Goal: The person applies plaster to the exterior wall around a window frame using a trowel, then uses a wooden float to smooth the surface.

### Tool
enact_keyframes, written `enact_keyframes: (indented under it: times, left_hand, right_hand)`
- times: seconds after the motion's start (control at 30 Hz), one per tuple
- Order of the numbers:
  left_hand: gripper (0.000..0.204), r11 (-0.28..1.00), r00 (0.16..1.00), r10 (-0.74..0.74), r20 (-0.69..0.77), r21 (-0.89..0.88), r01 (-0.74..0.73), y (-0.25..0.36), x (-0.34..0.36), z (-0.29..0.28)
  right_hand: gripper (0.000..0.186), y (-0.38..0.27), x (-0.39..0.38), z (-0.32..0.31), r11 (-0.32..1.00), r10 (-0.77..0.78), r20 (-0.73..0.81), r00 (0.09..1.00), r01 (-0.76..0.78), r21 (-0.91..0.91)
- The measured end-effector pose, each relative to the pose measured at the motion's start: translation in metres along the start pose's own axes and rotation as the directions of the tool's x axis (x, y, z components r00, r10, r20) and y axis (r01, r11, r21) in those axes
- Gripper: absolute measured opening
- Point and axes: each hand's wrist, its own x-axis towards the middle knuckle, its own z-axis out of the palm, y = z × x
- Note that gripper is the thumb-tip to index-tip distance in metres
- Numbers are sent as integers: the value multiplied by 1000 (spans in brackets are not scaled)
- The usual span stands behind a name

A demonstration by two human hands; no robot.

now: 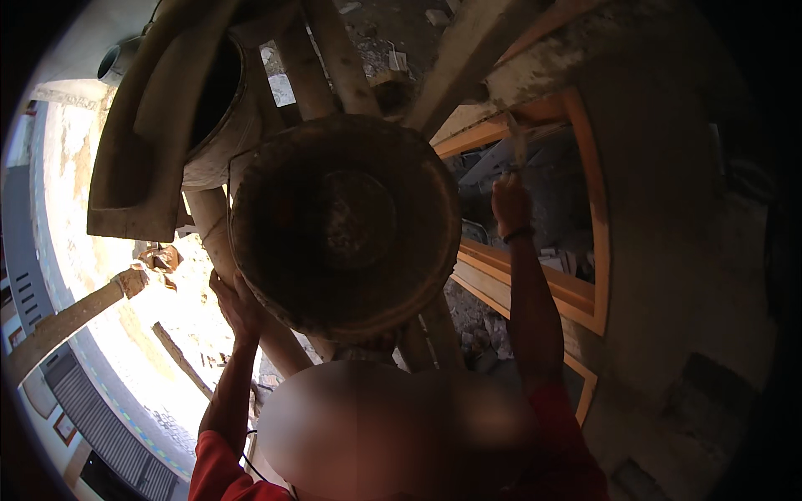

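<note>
A large round pan (351, 288), dark and crusted inside with some residue at its bottom, sits in the middle on wooden poles. My left hand (237, 307) rests against a wooden pole (213, 238) beside the pan's lower left rim. Its fingers are stretched and apart, though the pan's edge partly hides them. Out to the right, my right hand (511, 204) is raised in front of an orange window frame (595, 225). That hand is closed round the handle of a trowel-like tool (514, 134), whose blade reaches the frame's upper bar; its exact shape is blurred.
A bucket (221, 171) and a curved wooden plank (146, 204) stand at the upper left. Wooden beams (468, 63) cross overhead in the picture. A plastered wall (677, 242) runs along the right. Bright ground with debris and a shutter (109, 417) lie far below left.
</note>
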Motion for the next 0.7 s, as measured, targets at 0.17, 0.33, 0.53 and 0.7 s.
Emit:
enact_keyframes:
  times: [0.17, 0.33, 0.53, 0.7]
  left_hand:
    - [64, 999, 999, -8, 32, -52, 10, 3, 2, 9]
    - [68, 995, 995, 94, 28, 10, -94, -7, 1, 0]
    - [67, 975, 973, 223, 60, -12, -223, -7, -1, 7]
    - [72, 948, 950, 308, 58, 66, -311, -7, 0, 4]
  right_hand:
    - [32, 21, 18, 37, 950, 254, 275, 927, -293, 109]
    - [29, -7, -30, 26, 685, 5, 443, 896, -326, 652]
    - [33, 17, -90, 2, 227, 246, 514, 822, -565, 794]
    - [40, 23, -74, -41, 225, 372, 377, 848, -477, 850]
